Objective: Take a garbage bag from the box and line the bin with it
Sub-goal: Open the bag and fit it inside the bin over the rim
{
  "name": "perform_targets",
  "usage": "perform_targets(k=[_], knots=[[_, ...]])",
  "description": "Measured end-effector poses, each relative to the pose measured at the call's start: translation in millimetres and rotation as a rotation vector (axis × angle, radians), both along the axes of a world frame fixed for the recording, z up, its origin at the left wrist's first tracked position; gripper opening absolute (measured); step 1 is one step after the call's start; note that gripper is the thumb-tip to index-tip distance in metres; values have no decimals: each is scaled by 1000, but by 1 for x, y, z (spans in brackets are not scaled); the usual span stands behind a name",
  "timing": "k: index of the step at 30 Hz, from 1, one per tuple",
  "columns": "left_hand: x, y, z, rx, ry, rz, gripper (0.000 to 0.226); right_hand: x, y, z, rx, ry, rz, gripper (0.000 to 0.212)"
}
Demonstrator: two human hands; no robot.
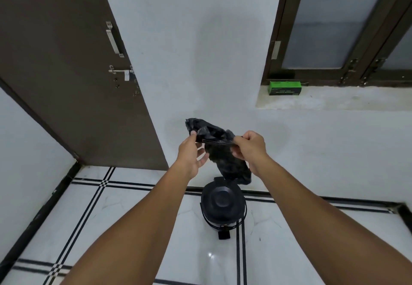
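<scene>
A crumpled black garbage bag (pixel 219 148) hangs in the air between my two hands, partly unfolded, its lower end dangling just above the bin. My left hand (pixel 192 153) pinches the bag's upper left edge. My right hand (pixel 249 148) grips its upper right edge. Directly below on the floor stands a round black pedal bin (pixel 223 206) with its lid down and the foot pedal toward me. A green box (pixel 285 88) lies on the window ledge at the upper right, well away from both hands.
A brown door (pixel 73 68) with a handle and latch stands at the left. A white wall is straight ahead, and a dark-framed window (pixel 334 28) sits above the ledge at the right. The floor is glossy white tile with black lines.
</scene>
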State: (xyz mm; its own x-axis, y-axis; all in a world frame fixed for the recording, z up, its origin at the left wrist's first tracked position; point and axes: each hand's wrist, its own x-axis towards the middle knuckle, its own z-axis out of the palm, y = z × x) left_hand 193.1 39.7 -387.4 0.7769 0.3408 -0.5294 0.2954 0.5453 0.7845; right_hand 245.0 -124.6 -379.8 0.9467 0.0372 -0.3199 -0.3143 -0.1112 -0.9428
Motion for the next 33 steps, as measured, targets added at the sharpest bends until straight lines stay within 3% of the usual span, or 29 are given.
perform_targets(k=[2,4,5,7,9,11,15,19,23,27,28,30,33], knots=[[2,-5,0,-47,-57,39,25,-1,-5,-4,-313,-78,81,14],[6,-14,2,-15,-113,2,19,-2,-7,-4,-568,-250,150,29],[9,-20,3,26,-134,-32,17,-2,-7,-1,-573,-356,156,33],[12,-32,4,109,-174,-84,17,-2,-5,9,-432,-467,201,23],[15,-42,4,162,-199,-85,20,-2,-4,16,-312,-416,296,20],[17,-50,4,206,-211,-87,29,-2,-8,20,-334,-400,338,17],[20,-60,5,204,-238,-131,35,9,-26,13,-394,-423,215,4],[22,-61,5,194,-207,-39,28,16,-42,8,-194,-239,0,8],[26,-57,-3,23,-101,106,28,32,-62,0,101,33,-212,6],[27,-50,-5,-193,-88,266,28,49,-73,-17,215,112,-344,10],[28,-48,-6,-186,-85,285,27,53,-75,-20,228,137,-384,20],[26,-46,-9,24,-18,237,32,61,-78,-28,234,159,-441,34],[18,-50,-10,736,61,-63,46,48,-75,-14,167,116,-384,23]])
